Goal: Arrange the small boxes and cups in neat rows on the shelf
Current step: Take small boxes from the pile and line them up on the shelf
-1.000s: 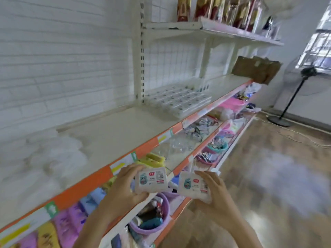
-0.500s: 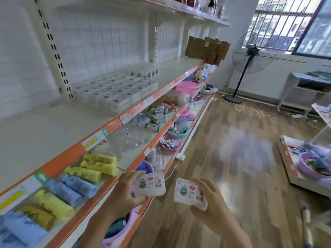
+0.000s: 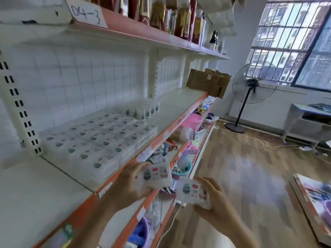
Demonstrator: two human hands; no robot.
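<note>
Head view is blurring the printing on both small boxes: left hand [image 3: 129, 183] is gripping one box [image 3: 157, 175], right hand [image 3: 213, 199] another [image 3: 194, 192], before the shelf [image 3: 172, 102]; a sign [image 3: 86, 14] perhaps reads "04-3".

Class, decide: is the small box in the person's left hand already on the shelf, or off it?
Off it. The left hand holds the small box in the air before the shelf edge.

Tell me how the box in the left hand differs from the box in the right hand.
The left box is held higher and nearer the shelf edge; the right box sits lower, out over the floor. The left hand reaches from the box's left side, the right hand from its right. Both look the same: small, white, same label.
</note>
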